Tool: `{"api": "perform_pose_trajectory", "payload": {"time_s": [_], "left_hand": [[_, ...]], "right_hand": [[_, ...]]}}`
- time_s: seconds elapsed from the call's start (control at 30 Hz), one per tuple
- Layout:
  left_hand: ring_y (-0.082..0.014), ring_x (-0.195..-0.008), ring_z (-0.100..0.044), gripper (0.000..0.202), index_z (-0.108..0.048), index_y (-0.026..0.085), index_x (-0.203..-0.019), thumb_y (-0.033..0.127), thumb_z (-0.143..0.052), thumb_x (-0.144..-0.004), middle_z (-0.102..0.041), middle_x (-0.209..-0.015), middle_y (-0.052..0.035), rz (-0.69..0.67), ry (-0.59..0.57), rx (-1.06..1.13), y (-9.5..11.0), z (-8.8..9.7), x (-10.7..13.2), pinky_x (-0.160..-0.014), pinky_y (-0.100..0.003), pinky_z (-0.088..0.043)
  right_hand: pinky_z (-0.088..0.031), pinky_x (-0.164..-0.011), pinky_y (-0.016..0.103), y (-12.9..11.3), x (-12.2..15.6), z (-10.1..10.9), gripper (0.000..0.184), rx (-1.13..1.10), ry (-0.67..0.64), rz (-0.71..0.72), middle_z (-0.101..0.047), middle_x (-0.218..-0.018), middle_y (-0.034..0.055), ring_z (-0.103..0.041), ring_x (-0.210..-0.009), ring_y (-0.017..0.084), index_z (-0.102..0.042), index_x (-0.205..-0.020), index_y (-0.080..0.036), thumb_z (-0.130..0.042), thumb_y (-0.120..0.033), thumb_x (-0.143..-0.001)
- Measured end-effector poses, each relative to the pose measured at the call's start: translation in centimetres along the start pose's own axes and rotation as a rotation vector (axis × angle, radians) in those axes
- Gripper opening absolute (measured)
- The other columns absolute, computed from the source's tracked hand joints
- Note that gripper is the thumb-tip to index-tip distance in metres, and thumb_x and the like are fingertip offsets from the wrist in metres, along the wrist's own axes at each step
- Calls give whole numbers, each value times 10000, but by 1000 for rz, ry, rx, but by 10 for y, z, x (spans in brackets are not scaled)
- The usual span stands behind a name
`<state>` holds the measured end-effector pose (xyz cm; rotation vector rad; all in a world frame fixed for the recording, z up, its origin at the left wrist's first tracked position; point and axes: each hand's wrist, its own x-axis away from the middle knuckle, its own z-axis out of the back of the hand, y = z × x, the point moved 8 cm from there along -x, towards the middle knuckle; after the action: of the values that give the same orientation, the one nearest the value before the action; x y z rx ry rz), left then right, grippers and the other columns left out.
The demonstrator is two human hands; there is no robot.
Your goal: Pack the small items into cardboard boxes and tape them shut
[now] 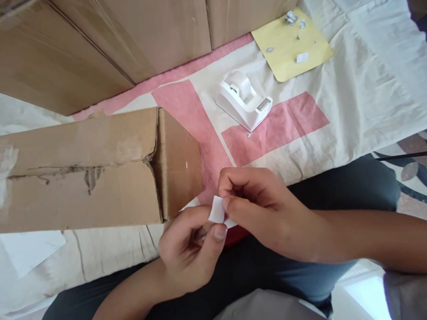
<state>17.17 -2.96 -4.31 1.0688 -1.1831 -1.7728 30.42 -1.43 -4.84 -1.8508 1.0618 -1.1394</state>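
Between my two hands is a small white piece of paper or tape (217, 210); its exact kind I cannot make out. My right hand (260, 209) pinches its right side between thumb and forefinger. My left hand (191, 249) is closed round its lower left part, with thumb and forefinger near the edge. Another white bit shows just below the right fingertips. Left of my hands lies a worn cardboard box (83, 178) with a torn seam and a dented end. Beyond them stands a white tape dispenser (245, 100) holding a roll of tape.
Large cardboard boxes (160, 35) stand along the back. A yellow sheet (283, 44) with several paper scraps lies at the back right. White paper (31, 249) pokes out under the near box. A pink and cream cloth (360, 102) covers the surface, its front edge by my legs.
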Motion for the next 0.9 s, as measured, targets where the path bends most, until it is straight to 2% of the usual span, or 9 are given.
{"api": "perform_pose_trajectory", "payload": {"time_s": [0.33,0.6,0.8,0.9], "left_hand": [[-71,-459,-396,145,-636,217,-1041,165,-672,-911,-503,-616,63,10,25,3,-4,1,2,-423,-202,-348],[-54,-422,-363,75,-651,194,-991,170,-661,-921,-473,-541,82,20,21,-74,5,0,-7,-408,-184,-319],[-48,-452,-421,131,-601,181,-962,96,-664,-886,-472,-567,82,-20,-5,-57,7,-3,-11,-455,-149,-394],[-47,-451,-413,143,-606,179,-962,81,-669,-879,-454,-564,83,-17,-4,-83,6,-3,-10,-451,-148,-390]], "right_hand": [[-261,-445,208,1,-3,0,241,42,-26,6,-408,-564,-70,-361,-512,69,-419,-660,-212,-583,-175,-832],[-258,-465,218,5,-1,2,238,167,-28,29,-454,-571,-69,-390,-505,67,-431,-690,-210,-605,-173,-847],[-253,-463,210,5,0,4,232,208,-50,27,-447,-568,-76,-384,-500,65,-435,-702,-207,-601,-177,-862],[-263,-462,205,5,0,3,222,219,-73,15,-451,-581,-78,-394,-507,65,-432,-716,-207,-596,-170,-861]]}}
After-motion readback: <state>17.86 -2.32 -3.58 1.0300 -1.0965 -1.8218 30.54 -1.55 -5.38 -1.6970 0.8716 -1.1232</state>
